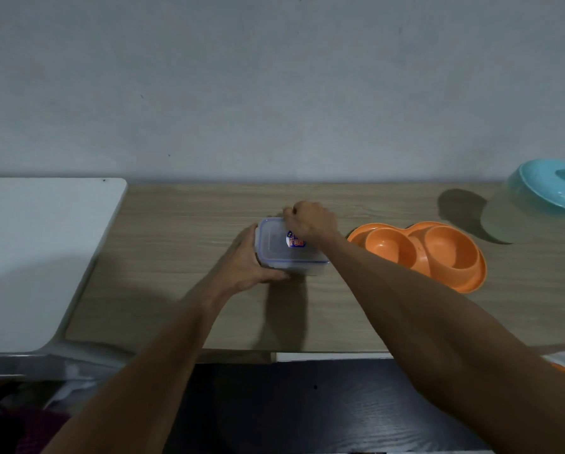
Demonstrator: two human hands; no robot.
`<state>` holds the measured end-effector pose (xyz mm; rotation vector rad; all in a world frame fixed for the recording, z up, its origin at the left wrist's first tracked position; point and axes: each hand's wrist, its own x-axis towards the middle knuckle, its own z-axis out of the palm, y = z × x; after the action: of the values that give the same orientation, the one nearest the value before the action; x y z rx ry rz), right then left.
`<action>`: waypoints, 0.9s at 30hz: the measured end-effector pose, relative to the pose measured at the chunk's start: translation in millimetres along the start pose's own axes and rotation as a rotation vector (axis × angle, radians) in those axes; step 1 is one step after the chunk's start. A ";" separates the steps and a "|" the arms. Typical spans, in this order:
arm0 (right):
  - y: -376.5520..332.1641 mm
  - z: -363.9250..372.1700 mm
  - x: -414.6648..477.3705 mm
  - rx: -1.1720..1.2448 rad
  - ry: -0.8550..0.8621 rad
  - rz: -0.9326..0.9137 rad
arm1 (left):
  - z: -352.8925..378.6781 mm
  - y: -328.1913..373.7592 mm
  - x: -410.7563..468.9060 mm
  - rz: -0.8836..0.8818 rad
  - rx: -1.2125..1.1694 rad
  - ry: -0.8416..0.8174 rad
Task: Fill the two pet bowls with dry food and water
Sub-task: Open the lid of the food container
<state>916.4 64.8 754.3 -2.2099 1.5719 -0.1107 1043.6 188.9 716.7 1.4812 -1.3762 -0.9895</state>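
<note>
Pet bowls (pixel 418 253) stand to the right of a box (pixel 304 269) that both hands grip

Fingers (pixel 290 212) of the right hand (pixel 311 221) are curled tight over the far edge of the lid (pixel 276 245) and pinch that edge; the knuckles point upward, and the wrist passes above the right part of the lid, where it hides a part of a small blue and red sticker (pixel 295 240). The left hand (pixel 246 262) grips the box from its left side; the thumb lies along the near wall, and the other fingers wrap round the left end.

The box is of clear plastic, rectangular with round corners; a blue line runs round the lid, which sits on the box; what is inside I cannot tell. It stands near the middle of a wooden table (pixel 176 250), a little toward the far edge.

The pet bowls are one orange piece with two round hollows side by side; it lies flat on the table, just beyond the right forearm and apart from the box. Farther right, close to the wall (pixel 274 93), stands a pale container with a turquoise lid (pixel 549 188); the edge of the view cuts it off. At the left a white surface (pixel 45 257) lies beside the table; in front of the near edge of the table a dark floor (pixel 307 407) shows between the two forearms.
</note>
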 end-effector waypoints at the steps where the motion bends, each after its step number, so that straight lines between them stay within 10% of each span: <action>1: -0.1 2.0 3.2 -0.003 -0.014 0.013 | 1.1 -1.1 5.0 0.022 -0.005 0.005; 14: -7.1 6.6 16.2 0.055 0.046 0.075 | 5.9 -24.3 10.4 0.035 -0.025 0.096; 23: 34.7 9.2 -74.1 -0.320 0.278 -0.735 | 8.1 -32.5 14.0 0.008 0.042 0.080; 27: 47.6 20.3 -86.7 -0.600 0.319 -0.795 | 5.1 -62.4 12.2 -0.142 0.025 0.148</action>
<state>849.5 137.4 733.0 -3.3284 0.8050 -0.2564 1059.3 177.6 655.9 1.6548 -1.1949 -0.9326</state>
